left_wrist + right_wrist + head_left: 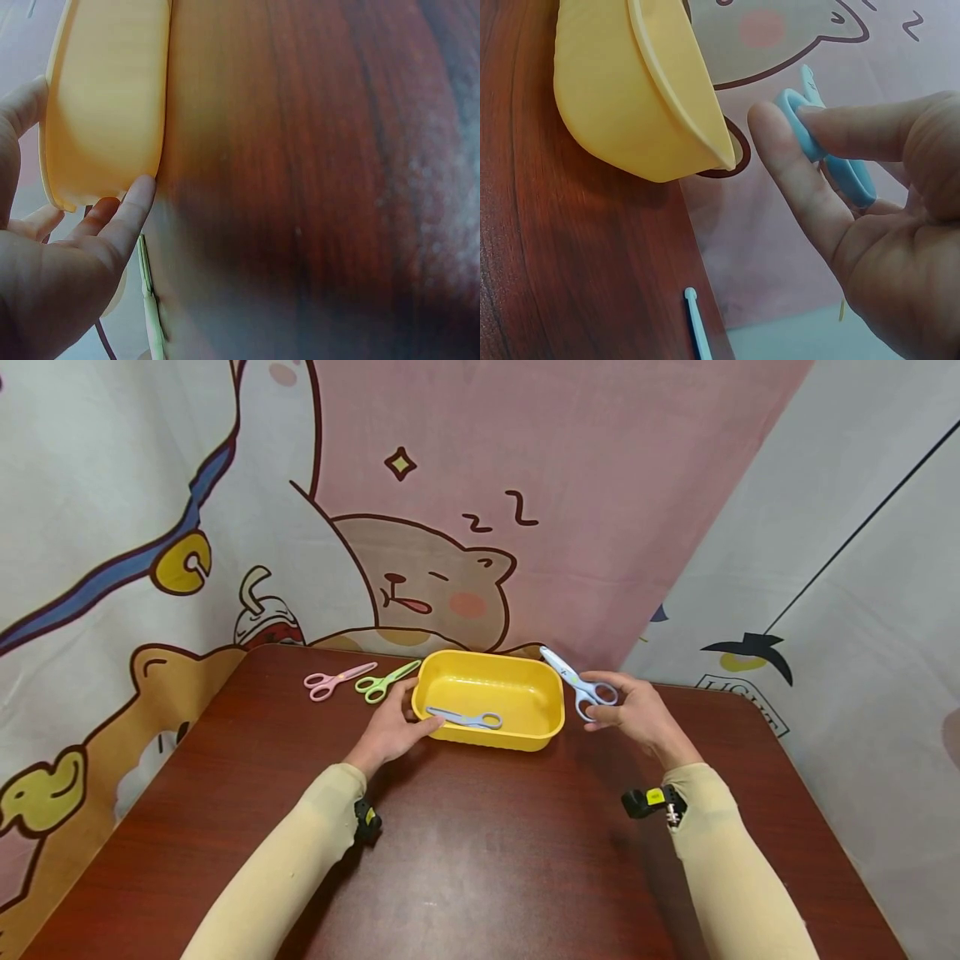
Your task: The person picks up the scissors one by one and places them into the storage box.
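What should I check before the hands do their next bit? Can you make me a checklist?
1. Left hand on the bin: ok, it grips the left end.
2. Right hand on the blue scissors: ok, it holds them by the handles.
3. Those blades closed: ok, they look shut.
4. Room in the bin: ok, one blue pair lies inside, with bare floor around it.
5. Pink scissors in the bin: not ok, they lie on the table.
6. Green scissors clear of the left hand: cannot tell, they're very close.
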Demonstrator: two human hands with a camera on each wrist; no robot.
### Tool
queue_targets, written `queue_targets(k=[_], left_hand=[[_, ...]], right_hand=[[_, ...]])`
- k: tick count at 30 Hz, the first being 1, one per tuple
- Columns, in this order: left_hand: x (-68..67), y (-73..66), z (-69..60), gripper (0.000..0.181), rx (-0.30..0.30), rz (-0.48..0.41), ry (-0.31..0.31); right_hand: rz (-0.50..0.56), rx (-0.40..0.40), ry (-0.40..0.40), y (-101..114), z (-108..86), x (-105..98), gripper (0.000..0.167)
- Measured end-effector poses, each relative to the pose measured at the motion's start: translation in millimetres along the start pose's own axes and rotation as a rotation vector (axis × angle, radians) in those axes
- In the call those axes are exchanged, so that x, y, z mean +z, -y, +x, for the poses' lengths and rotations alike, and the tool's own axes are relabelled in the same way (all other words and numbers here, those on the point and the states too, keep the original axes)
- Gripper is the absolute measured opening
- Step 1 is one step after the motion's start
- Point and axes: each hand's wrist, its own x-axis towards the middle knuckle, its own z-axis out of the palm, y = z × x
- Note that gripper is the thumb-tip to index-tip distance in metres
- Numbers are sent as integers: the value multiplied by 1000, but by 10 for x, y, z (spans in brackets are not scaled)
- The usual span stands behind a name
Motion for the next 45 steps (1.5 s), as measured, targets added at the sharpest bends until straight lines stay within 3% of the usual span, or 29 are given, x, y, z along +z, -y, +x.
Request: queue_targets(k=[36, 45], left_hand=[[5, 10, 18, 86, 15, 2, -4], [3, 13, 10, 86, 22, -1, -4]], right_hand=[[18, 2, 47, 180, 104, 166, 56], [-45, -7, 56, 206, 132, 199, 55]])
